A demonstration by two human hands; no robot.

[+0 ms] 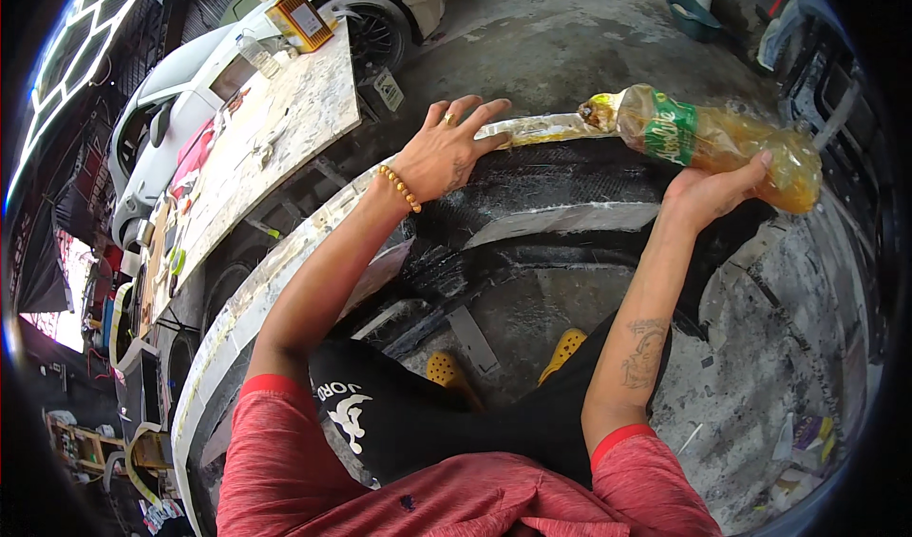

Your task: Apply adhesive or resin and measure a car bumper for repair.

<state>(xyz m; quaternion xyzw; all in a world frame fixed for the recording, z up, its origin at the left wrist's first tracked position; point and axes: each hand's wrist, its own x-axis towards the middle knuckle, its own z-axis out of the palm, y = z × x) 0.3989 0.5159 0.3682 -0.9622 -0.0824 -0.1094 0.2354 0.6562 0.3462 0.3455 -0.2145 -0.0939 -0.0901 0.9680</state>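
Note:
My right hand (714,193) is wrapped round the lower part of a clear plastic bottle (727,144) with a green label. Amber liquid shows inside it. The bottle lies nearly level, its crusted, yellow-stained neck toward the left and close to the edge of a large curved car bumper (546,130). On that same edge rests my left hand (439,155), palm down, fingers apart and holding nothing. Patchy whitish and yellowish coating covers the bumper's rim, while its inner side is black. Whether liquid leaves the bottle, I cannot tell.
At the left stands a stained work table (318,86) with a yellow-brown can (300,21) and a clear bottle (256,55). A white car (214,62) is behind it. Far right, a dark bucket (693,18) sits on the concrete floor (532,38).

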